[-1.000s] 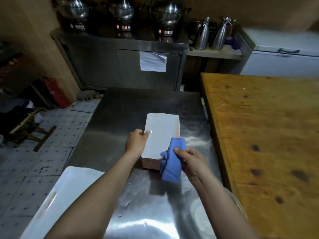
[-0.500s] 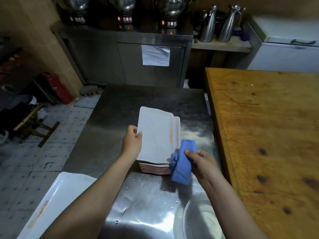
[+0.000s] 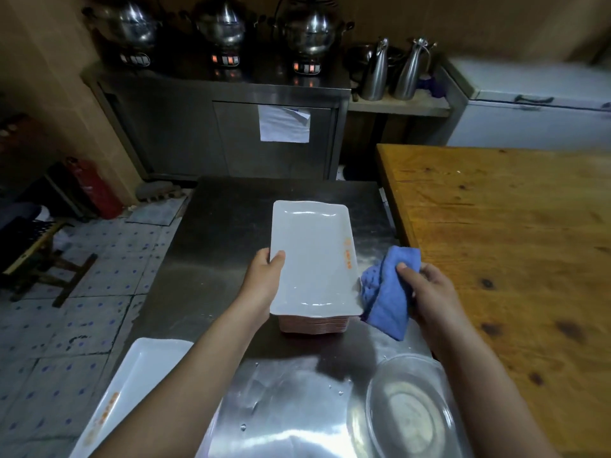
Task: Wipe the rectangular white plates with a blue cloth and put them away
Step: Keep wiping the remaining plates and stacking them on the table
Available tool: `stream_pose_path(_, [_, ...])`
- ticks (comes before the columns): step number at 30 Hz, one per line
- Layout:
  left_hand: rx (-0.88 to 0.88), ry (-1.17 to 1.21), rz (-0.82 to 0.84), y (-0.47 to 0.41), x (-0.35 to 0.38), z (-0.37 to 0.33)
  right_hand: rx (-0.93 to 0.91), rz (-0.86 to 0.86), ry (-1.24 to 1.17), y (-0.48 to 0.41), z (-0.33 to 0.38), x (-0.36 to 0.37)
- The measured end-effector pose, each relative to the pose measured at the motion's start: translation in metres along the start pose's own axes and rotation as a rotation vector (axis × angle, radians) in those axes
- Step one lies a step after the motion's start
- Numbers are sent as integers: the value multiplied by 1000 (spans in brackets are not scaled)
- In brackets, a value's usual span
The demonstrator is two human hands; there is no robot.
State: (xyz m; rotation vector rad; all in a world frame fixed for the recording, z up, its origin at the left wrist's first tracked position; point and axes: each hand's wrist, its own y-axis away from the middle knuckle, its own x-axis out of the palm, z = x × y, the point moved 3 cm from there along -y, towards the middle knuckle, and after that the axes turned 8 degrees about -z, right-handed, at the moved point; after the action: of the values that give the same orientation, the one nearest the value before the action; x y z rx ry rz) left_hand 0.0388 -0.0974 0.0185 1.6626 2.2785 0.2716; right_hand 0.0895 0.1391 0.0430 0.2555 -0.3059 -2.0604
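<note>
One white plate (image 3: 310,259) now sits level over the stack (image 3: 314,323), no longer tilted; left hand (image 3: 264,279) grips its left edge. Right hand (image 3: 426,289) clutches the blue cloth (image 3: 385,292), drawn clear to the plate's right. Wiping is judged next.

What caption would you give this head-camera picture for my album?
Left hand grips a white rectangular plate over a stack on a steel table; right hand holds a blue cloth.

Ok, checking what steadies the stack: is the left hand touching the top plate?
Touching. The head view shows the left hand gripping the top plate at its left rim, thumb curled over the edge.
</note>
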Motion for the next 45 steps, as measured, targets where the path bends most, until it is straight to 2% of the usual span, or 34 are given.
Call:
stream_pose_path(12, [405,-76,278,94,53,-21,-98,-372,-39,37,0,-104])
stream_pose_path(16, [480,-138,371,113,67,-21,-90,-407,-20,43,-3,-119])
stream_pose_path(24, [485,-151,372,123,70,-19,-50,-381,-26,51,-3,-118])
stream_pose_path(29, [390,-108,342,119,66,-14,-58,-330,-41,53,4,-107])
stream_pose_path(32, [227,-10,280,114,64,-9,-60,-244,-107,56,12,-96])
stream_pose_path(36, [-120,150,234,109,55,1,6,-5,-248,63,27,-70])
stream_pose_path(39, [-207,196,199,106,45,6,98,189,-271,68,33,-34])
stream_pose_path(42, [-273,286,207,107,34,12,122,331,-152,76,26,5])
stream_pose_path(45, [-270,304,186,109,25,14,-25,275,201,79,12,29])
